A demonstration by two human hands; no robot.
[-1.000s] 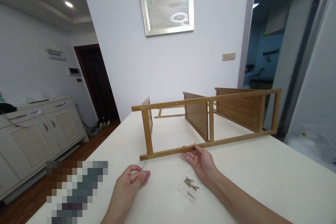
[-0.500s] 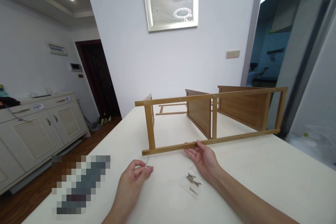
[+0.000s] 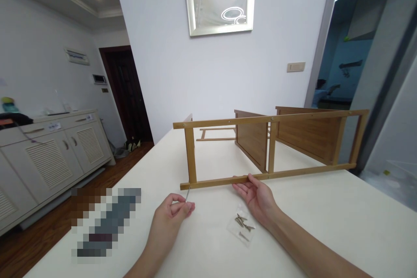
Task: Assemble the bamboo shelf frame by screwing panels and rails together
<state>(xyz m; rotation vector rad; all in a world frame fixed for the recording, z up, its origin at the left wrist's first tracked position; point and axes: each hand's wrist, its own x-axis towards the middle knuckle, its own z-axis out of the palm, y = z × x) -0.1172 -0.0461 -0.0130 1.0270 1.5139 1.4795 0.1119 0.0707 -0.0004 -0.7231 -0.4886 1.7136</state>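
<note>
A wooden shelf frame (image 3: 270, 147) with several slatted or panelled boards lies on its side on the white table (image 3: 208, 243). My left hand (image 3: 171, 217) pinches a thin metal rod, which looks like a hex key (image 3: 188, 194). Its upper end meets the lower rail near the frame's left corner. Farther along that rail, my right hand (image 3: 259, 197) grips it from below, with the thumb in front and the fingers partly hidden behind. Between my forearms lies a clear plastic bag (image 3: 233, 227) with several screws (image 3: 241, 222) on it.
Behind the shelf frame, another slim wooden frame (image 3: 216, 140) lies on the table. A dark, pixelated item (image 3: 112, 219) sits near the table's left edge. The wall (image 3: 208, 74) rises behind the table, and a white cabinet (image 3: 48, 152) stands across the floor at left.
The whole scene has shifted slightly to the right as my view turned left. Both hands keep the same hold, and the rod's end stays at the rail's left corner.
</note>
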